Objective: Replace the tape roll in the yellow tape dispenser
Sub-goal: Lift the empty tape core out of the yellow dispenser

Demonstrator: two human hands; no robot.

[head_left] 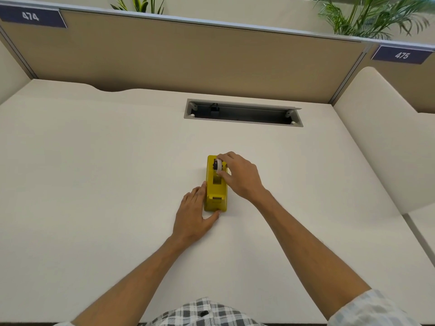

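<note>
A yellow tape dispenser (215, 192) stands lengthwise on the white desk (94, 172), near its middle. A white tape roll (219, 165) with a dark core sits in the far end of the dispenser. My right hand (240, 176) comes in from the right, with thumb and fingers pinched on the roll. My left hand (194, 214) lies against the dispenser's left side and near end, fingers along the side wall and thumb at the front corner, bracing it.
An open cable slot (243, 112) is cut into the desk behind the dispenser. A tan partition (188, 55) with signs 474 and 475 closes the back. A rounded side panel (381, 137) stands on the right. Plants rise behind the partition.
</note>
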